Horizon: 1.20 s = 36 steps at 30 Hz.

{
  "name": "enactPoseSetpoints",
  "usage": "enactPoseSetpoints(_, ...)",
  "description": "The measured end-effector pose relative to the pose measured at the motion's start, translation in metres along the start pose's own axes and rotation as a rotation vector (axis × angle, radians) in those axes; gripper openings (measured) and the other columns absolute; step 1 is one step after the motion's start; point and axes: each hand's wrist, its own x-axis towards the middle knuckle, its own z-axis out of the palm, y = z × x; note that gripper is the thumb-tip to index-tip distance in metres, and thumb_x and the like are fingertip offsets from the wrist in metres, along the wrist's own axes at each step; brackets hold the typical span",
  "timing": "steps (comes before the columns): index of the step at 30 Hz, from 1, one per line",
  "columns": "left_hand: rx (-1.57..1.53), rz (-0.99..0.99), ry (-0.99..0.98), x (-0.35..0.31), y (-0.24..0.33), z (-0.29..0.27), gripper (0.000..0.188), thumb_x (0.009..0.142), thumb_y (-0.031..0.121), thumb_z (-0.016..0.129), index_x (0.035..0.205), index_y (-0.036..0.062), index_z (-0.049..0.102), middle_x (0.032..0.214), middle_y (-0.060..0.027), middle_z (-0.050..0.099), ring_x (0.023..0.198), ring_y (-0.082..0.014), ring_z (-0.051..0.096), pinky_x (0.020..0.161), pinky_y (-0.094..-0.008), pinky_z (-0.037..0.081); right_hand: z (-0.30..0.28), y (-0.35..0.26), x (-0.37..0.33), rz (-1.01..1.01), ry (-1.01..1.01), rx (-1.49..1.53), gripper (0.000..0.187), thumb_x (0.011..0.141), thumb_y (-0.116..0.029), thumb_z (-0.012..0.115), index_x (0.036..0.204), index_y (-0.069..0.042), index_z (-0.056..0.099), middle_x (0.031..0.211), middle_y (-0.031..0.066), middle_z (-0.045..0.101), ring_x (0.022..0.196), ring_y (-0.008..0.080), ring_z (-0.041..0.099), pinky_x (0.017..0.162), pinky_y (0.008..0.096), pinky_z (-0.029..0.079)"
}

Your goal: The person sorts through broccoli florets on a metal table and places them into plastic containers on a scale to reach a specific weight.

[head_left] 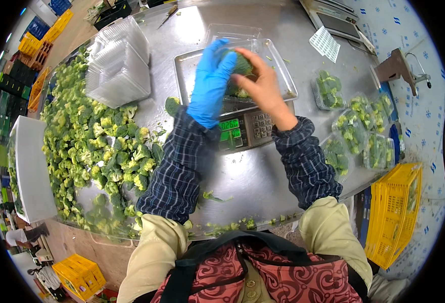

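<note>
My left hand [209, 83], in a blue glove, and my bare right hand [264, 83] come together over the metal tray [289, 85] of a weighing scale. Between them is green broccoli [242, 64], with the fingers of both hands closed round it. Clear plastic shows about the broccoli, but I cannot tell how much of it my hands grip. Behind them an empty clear lid or box [232, 31] lies at the tray's far side. The scale's lit display and keypad [261, 124] show below my wrists. A loose floret [172, 106] sits left of the tray.
A large heap of broccoli florets [98, 146] covers the table's left side, with stacked clear boxes [119, 70] behind it. Several filled boxes [351, 129] stand at right. A knife [169, 14] lies at the far edge. Yellow crates [391, 217] stand beyond the right edge.
</note>
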Motion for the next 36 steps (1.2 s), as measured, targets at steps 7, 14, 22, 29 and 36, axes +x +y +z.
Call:
enactPoseSetpoints(7, 0.994, 0.291, -0.006, -0.012, -0.046, -0.038, 0.059, 0.077, 0.027, 0.071, 0.126, 0.0036, 0.048, 0.123, -0.0246, 0.051, 0.112, -0.0398, 0.051, 0.097, -0.0434, 0.041, -0.013, 0.044, 0.031, 0.129, 0.060, -0.315, 0.040, 0.078, -0.025, 0.067, 0.111, -0.004, 0.059, 0.093, 0.0166, 0.064, 0.081, 0.0316, 0.061, 0.073, 0.0400, 0.047)
enactPoseSetpoints(14, 1.110, 0.214, 0.048, -0.021, -0.069, -0.029, 0.080, 0.075, 0.037, 0.071, 0.139, 0.0072, 0.033, 0.123, -0.0232, 0.052, 0.116, -0.0366, 0.050, 0.099, -0.0477, 0.036, -0.008, 0.075, 0.026, 0.127, -0.060, -0.434, 0.020, 0.081, -0.023, 0.065, 0.092, -0.007, 0.064, 0.089, 0.0133, 0.065, 0.084, 0.0323, 0.061, 0.073, 0.0409, 0.047)
enactPoseSetpoints(22, 0.828, 0.176, 0.158, 0.004, -0.067, -0.046, 0.044, 0.081, 0.014, 0.065, 0.123, 0.0088, 0.053, 0.118, -0.0186, 0.057, 0.110, -0.0334, 0.055, 0.094, -0.0408, 0.044, -0.007, 0.059, 0.025, 0.177, -0.132, -0.589, 0.023, 0.081, -0.029, 0.066, 0.088, -0.007, 0.065, 0.088, 0.0128, 0.065, 0.085, 0.0342, 0.061, 0.071, 0.0429, 0.046)
enactPoseSetpoints(29, 1.241, 0.151, 0.096, 0.032, -0.083, -0.050, 0.027, 0.075, 0.016, 0.058, 0.101, 0.0122, 0.065, 0.099, -0.0157, 0.060, 0.098, -0.0348, 0.055, 0.086, -0.0444, 0.045, -0.008, 0.060, 0.034, -0.144, -0.141, -0.705, 0.042, 0.081, -0.033, 0.064, 0.117, -0.010, 0.059, 0.114, 0.0166, 0.059, 0.109, 0.0349, 0.052, 0.091, 0.0447, 0.041)
enactPoseSetpoints(36, 0.895, 0.390, 0.472, -0.031, -0.012, -0.075, 0.032, 0.077, 0.018, 0.066, 0.109, 0.0132, 0.063, 0.115, -0.0128, 0.057, 0.109, -0.0315, 0.051, 0.095, -0.0406, 0.042, 0.018, -0.027, -0.005, -0.134, -0.120, -0.343, 0.032, 0.084, -0.009, 0.060, 0.116, -0.005, 0.060, 0.105, 0.0127, 0.062, 0.095, 0.0244, 0.059, 0.084, 0.0324, 0.046)
